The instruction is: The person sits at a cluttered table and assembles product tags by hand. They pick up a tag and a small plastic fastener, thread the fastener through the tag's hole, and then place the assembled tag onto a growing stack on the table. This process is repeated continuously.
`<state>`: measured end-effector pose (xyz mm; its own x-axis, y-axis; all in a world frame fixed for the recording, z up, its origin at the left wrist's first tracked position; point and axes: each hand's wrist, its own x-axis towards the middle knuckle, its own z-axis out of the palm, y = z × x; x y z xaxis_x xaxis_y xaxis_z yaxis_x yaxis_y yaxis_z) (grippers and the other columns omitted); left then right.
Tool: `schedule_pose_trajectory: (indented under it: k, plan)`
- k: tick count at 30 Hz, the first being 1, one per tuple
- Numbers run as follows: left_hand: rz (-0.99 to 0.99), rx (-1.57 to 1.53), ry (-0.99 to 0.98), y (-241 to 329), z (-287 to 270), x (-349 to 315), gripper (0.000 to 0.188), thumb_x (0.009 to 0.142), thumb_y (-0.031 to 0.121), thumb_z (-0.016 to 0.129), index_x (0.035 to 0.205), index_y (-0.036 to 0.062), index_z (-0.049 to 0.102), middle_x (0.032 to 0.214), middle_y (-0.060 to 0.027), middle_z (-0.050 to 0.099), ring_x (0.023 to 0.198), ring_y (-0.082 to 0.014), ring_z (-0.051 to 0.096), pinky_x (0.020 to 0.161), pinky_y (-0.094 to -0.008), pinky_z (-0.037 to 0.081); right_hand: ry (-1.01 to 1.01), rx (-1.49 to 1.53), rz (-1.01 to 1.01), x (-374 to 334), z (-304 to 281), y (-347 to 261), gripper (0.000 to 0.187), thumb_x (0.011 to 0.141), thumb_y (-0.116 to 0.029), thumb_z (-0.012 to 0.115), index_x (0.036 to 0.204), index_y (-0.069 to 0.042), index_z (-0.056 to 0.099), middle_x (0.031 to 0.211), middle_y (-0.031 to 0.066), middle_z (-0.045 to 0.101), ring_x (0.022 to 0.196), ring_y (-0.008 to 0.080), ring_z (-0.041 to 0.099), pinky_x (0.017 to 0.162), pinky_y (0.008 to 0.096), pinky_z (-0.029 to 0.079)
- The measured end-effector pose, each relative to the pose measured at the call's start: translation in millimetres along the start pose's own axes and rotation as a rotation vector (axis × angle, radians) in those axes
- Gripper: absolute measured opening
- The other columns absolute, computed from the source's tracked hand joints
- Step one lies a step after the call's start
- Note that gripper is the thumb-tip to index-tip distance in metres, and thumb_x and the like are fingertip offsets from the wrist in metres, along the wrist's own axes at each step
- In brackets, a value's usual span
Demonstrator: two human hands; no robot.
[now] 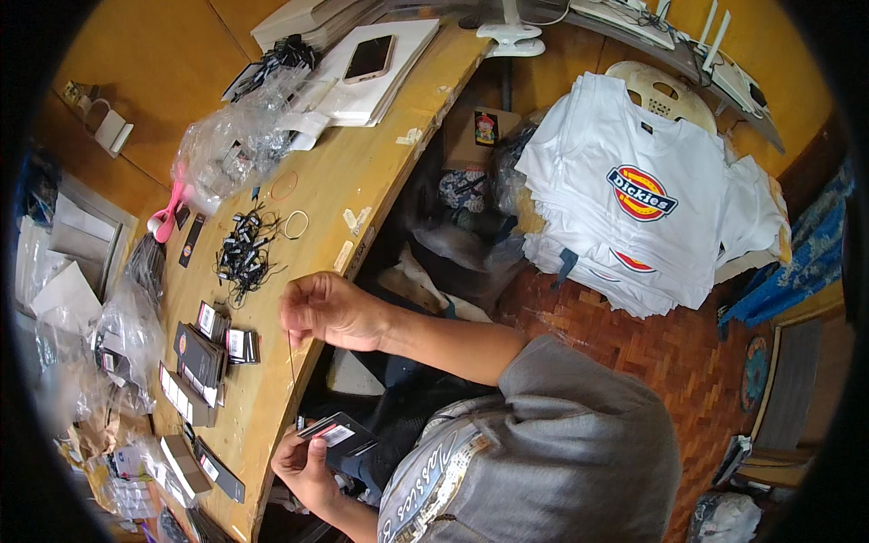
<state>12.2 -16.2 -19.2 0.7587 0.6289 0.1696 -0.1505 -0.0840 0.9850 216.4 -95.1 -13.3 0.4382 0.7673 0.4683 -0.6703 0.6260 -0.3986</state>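
My left hand (306, 469) is closed on a small bunch of black hang tags (337, 434) with white barcode labels, held just off the table's near edge. My right hand (330, 312) is raised at the edge of the table, thumb and fingers pinched together. From its fingertips hangs a thin strand (291, 362), too fine to tell whether it is a string or a rubber band. On the wooden table (362, 163) lie stacks of black hang tags (201, 357) and a tangled heap of black tag strings (244, 253).
Rubber bands (295, 224), a pink-handled tool (163, 222), plastic bags (235, 149) and a phone (369, 58) on white sheets are along the table. White printed sleeveless shirts (625, 199) are piled on a chair to the right. Bags and papers (77, 308) crowd the far left.
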Motion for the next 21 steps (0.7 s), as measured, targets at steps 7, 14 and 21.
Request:
schedule_pose_trajectory:
  k: [7, 14, 21]
  plan:
    - [-0.077, -0.047, -0.007, -6.3, 6.4, -1.0, 0.016, 0.064, 0.001, 0.066, 0.075, -0.003, 0.056, 0.08, -0.0101, 0.056, 0.069, -0.0145, 0.053, 0.066, -0.0245, 0.041, 0.059, 0.41, 0.156, -4.2, 15.2, 19.6, 0.011, 0.077, -0.019, 0.055, 0.076, -0.009, 0.052, 0.07, -0.0009, 0.053, 0.059, 0.0102, 0.048, 0.056, 0.0242, 0.039]
    - [0.073, -0.135, 0.141, -3.9, -6.2, 1.5, 0.023, 0.076, 0.006, 0.054, 0.095, -0.0021, 0.046, 0.109, -0.0153, 0.046, 0.098, -0.0202, 0.046, 0.088, -0.0327, 0.033, 0.117, -0.573, 0.075, -15.9, 40.1, 7.1, 0.012, 0.073, 0.0, 0.056, 0.084, 0.001, 0.06, 0.071, 0.0051, 0.055, 0.057, 0.0077, 0.047, 0.05, 0.0183, 0.038]
    - [0.02, -0.137, 0.397, -8.5, 7.0, 7.7, 0.014, 0.081, 0.004, 0.047, 0.092, 0.0036, 0.039, 0.069, 0.0028, 0.046, 0.061, -0.0028, 0.042, 0.055, -0.0149, 0.034, -0.034, -0.942, 0.09, -22.7, 37.1, 37.3, 0.014, 0.074, 0.004, 0.052, 0.086, 0.004, 0.059, 0.078, 0.0093, 0.058, 0.062, 0.0114, 0.055, 0.057, 0.0196, 0.044]
